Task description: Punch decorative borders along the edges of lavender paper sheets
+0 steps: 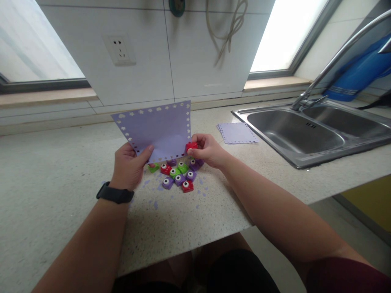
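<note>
My left hand (130, 162), with a dark band on the wrist, pinches the lower left of a purple sheet of paper (159, 130). Small shapes such as hearts, stars and flowers are punched along the sheet's edges. My right hand (209, 150) is closed on a red craft punch (192, 147) at the sheet's lower right corner. Whether the paper sits inside the punch's slot I cannot tell. Below the sheet, several red, green and purple craft punches (179, 178) lie in a cluster, some partly hidden by the paper. Purple paper bits (156, 205) are scattered around them.
A small stack of purple punched sheets (238, 133) lies on the speckled counter (61, 171), left of a double steel sink (293, 132) with a faucet (332, 65). A blue object (357, 73) stands behind the sink. On the tiled wall are a socket (120, 49) and a hanging cord (229, 34).
</note>
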{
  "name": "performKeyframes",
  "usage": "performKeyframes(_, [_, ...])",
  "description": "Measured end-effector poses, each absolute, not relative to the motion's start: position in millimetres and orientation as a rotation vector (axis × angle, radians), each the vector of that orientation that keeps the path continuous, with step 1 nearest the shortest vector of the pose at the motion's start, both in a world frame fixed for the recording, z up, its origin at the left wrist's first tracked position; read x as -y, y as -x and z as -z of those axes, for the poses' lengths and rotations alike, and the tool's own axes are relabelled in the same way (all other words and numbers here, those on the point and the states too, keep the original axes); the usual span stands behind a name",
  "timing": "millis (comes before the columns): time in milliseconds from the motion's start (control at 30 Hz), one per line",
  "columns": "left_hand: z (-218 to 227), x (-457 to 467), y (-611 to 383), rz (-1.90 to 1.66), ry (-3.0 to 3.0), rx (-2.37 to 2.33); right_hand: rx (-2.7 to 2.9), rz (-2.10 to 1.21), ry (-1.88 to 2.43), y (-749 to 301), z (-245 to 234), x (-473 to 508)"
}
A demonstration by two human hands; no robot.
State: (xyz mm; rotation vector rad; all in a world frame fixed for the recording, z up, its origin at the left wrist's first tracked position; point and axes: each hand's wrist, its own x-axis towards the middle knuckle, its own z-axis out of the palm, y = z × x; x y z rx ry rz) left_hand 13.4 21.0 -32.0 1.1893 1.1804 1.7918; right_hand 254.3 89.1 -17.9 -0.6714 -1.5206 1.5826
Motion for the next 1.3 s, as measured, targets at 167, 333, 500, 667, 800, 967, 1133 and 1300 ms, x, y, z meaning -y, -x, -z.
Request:
performKeyframes(167, [31.7,-20.6,-13.8,-1.791,-1.192,-1.188,1.539,-1.575,0.670,-254.1,18.8,-88.2])
performKeyframes(333, [31.4,-20.8,-14.1,-1.803,-1.203,-1.186,1.537,-1.582,0.664,-254.5,19.1,-87.9])
performKeyframes(500, [31.5,-20.8,-13.9,-1.806,-1.192,-1.188,1.543,-1.572,0.655,-255.0,20.5,-89.3])
performKeyframes(667, [30.7,-20.4,-14.5,-1.799,-1.191,-1.204,1.541,-1.572,0.643,-255.2,21.7,-90.2])
performKeyframes(800, [31.1,-20.2,-14.1,-1.785,-1.196,-1.202,1.538,-1.574,0.649,-255.3,21.6,-89.8])
performKeyframes(967, [30.3,-19.0,-14.7,-1.770,-1.191,-1.218,1.542,-1.576,0.677,-255.0,19.8,-88.8])
performKeyframes(1133, [27.8,-18.4,-15.8,-1.779,-1.210,-1.214,1.552,-1.565,0.682,-254.8,18.0,-88.0])
performKeyframes(1300, [31.2,-20.6,-11.6,-1.774,-1.252,-1.187,1.558,-1.538,0.662,-254.7,17.4,-87.2])
